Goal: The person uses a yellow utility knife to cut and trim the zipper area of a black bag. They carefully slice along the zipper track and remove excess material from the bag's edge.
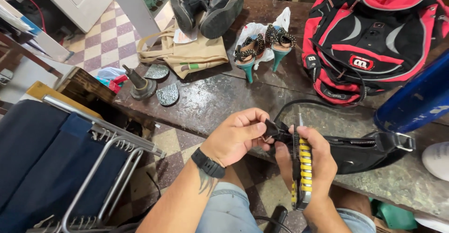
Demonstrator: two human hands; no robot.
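Black shoulder bag (pixel 369 151) lying at the near edge of the worn worktable (pixel 206 97), zipper end pulled out over the lap.

Zipper end (pixel 273 129) pinched shut between thumb and fingers of left hand (pixel 236 137), held taut for access; right hand (pixel 308 160) clamped around yellow-and-black utility knife (pixel 302 167), blade up beside the zipper. Behind: red-and-black backpack (pixel 374 36), studded teal heels (pixel 264 48), tan tote (pixel 187 53), black boots (pixel 206 10), iron shoe last (pixel 140 85).

Soft, even daylight is spread over the scene, brightest on the tiled floor (pixel 105 41) at upper left. A dull sheen is seen on the worn table (pixel 206 99). Shadows are faint. Edges are bowed by wide-angle distortion; focus is sharp throughout.
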